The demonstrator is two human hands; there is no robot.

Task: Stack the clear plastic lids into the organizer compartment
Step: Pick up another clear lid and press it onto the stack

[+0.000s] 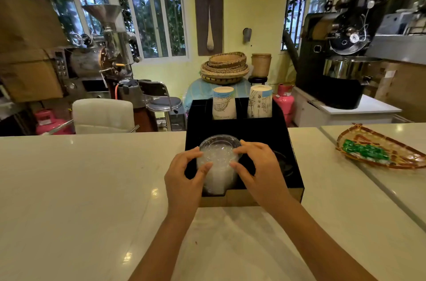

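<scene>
left hand [184, 179] + right hand [260, 170] clasp clear round lid stack [217, 165] | glossy black organizer [265, 133] | 2 paper-cup stacks [224, 103]

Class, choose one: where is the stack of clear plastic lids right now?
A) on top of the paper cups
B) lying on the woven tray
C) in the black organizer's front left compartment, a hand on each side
C: the stack of clear plastic lids sits in the black organizer, left hand and right hand on its sides.
</scene>
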